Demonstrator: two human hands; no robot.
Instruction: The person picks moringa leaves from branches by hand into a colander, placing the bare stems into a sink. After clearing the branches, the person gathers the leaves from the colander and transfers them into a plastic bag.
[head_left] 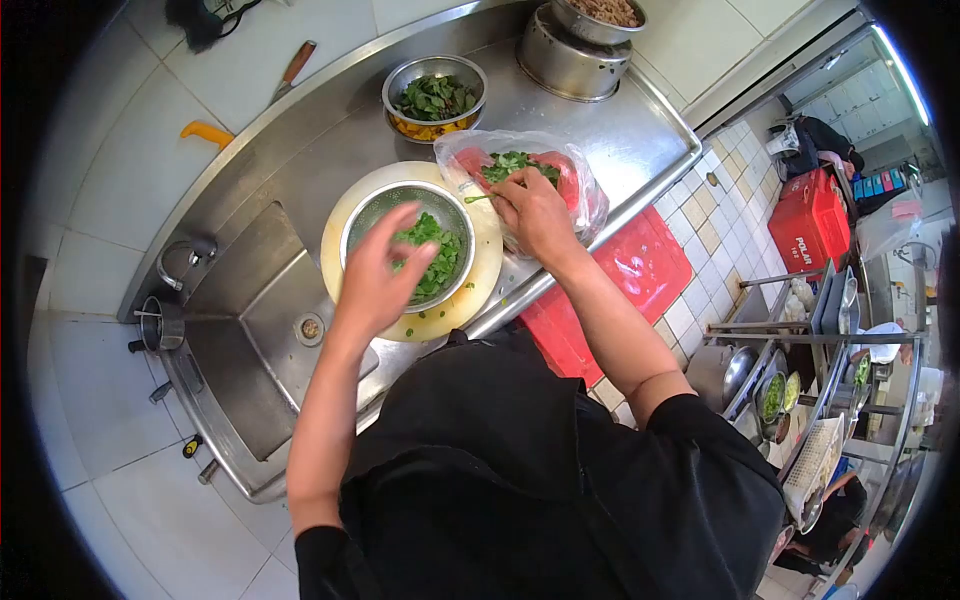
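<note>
Right hand (537, 222) is pinching a sprig (478, 198) by the bag (591, 195), stem seemingly pointing at the colander (452, 208) near the counter's front edge (648, 192); left hand (370, 285), fingers spread, is hovering nearer, over its greens (432, 235).

With our left hand (378, 275), fingers spread, we hover over a metal colander (466, 240) of green leaves (428, 245) on a round yellowish board (486, 268). Our right hand (535, 218) pinches a green stem (478, 198) at a clear plastic bag (594, 195) of greens (510, 163), just right of the colander.
</note>
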